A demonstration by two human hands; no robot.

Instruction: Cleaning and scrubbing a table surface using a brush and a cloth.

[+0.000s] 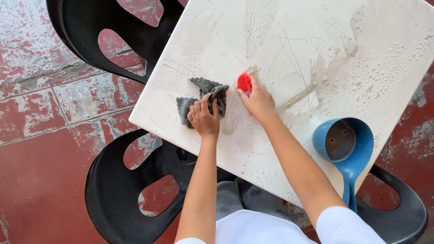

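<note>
bright even daylight, soft shadows, sharp focus

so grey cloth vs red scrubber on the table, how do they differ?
The grey cloth is crumpled, soft and spread wide; the red scrubber is small, compact and bright. The cloth lies under the left hand, fingers pressing on top, while the scrubber is pinched at the fingertips of the right hand, mostly covered. Both rest on the wet white table.

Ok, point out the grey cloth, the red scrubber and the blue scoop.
Grey cloth (216, 90): head view, on the upper fold beyond the left hand (203, 118).
Red scrubber (244, 82): head view, on its top face above the right hand (258, 100).
Blue scoop (361, 144): head view, on the bowl's right rim.
</note>
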